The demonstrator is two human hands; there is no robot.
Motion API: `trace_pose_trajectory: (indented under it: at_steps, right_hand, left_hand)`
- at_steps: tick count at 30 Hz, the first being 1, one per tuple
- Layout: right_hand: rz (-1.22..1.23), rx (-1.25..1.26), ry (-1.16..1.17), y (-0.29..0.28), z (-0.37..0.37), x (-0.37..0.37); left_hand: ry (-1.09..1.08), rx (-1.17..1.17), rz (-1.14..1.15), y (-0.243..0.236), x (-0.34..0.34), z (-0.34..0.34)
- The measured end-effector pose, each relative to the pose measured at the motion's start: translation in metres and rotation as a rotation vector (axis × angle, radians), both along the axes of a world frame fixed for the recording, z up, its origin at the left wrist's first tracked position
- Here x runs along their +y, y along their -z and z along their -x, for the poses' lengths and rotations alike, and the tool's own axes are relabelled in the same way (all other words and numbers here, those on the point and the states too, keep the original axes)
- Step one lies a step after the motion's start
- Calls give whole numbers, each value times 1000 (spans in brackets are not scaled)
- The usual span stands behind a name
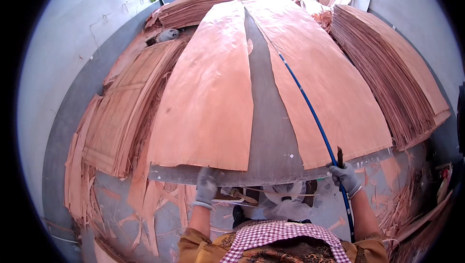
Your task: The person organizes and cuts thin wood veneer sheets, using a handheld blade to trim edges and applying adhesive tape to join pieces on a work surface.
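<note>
Two thin, pinkish wood veneer sheets lie lengthwise on a grey table (pixel 271 103). A tapering gap parts the left sheet (pixel 203 93) from the right sheet (pixel 319 79). My left hand (pixel 207 185), in a grey glove, is at the near edge of the left sheet; motion blurs its fingers, so their grip is unclear. My gloved right hand (pixel 346 179) is wrapped round a long blue pole (pixel 312 110), whose thin far end reaches over the right sheet toward the gap. A short dark piece (pixel 340 157), perhaps a handle, sticks up from that same hand.
Tall veneer stacks stand at the right (pixel 387 69) and far back (pixel 213 6). A lower stack (pixel 128 108) flanks the table's left side. Torn veneer strips (pixel 155 210) litter the floor. A clear plastic bag (pixel 286 202) is under the table's near edge.
</note>
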State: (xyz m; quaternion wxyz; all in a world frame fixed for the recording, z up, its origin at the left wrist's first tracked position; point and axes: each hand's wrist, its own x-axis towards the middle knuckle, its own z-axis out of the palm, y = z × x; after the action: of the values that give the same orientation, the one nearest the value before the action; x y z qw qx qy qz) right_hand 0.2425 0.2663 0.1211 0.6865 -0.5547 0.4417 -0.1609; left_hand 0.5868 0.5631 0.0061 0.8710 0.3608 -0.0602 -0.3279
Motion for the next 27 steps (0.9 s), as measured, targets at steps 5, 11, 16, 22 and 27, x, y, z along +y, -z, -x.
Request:
trace_pose_trajectory:
  at_steps: [5,11,16,22,27]
  right_hand:
    - [-90,-27,-28,0,-8,16]
    - [-31,-10,-2,1,10,5]
    - [-26,-40,16,-4,16,3]
    - [31,20,29,-4,26,3]
    - [181,61,55,39,37,-17]
  left_hand:
    - [26,110,-185,76,-21,5]
    - [-202,77,-269,-39,-82,26]
    - [-44,-12,-141,-90,-111,43]
    - [192,354,-307,-17,-149,97]
    - [597,493,-291,25,-142,122]
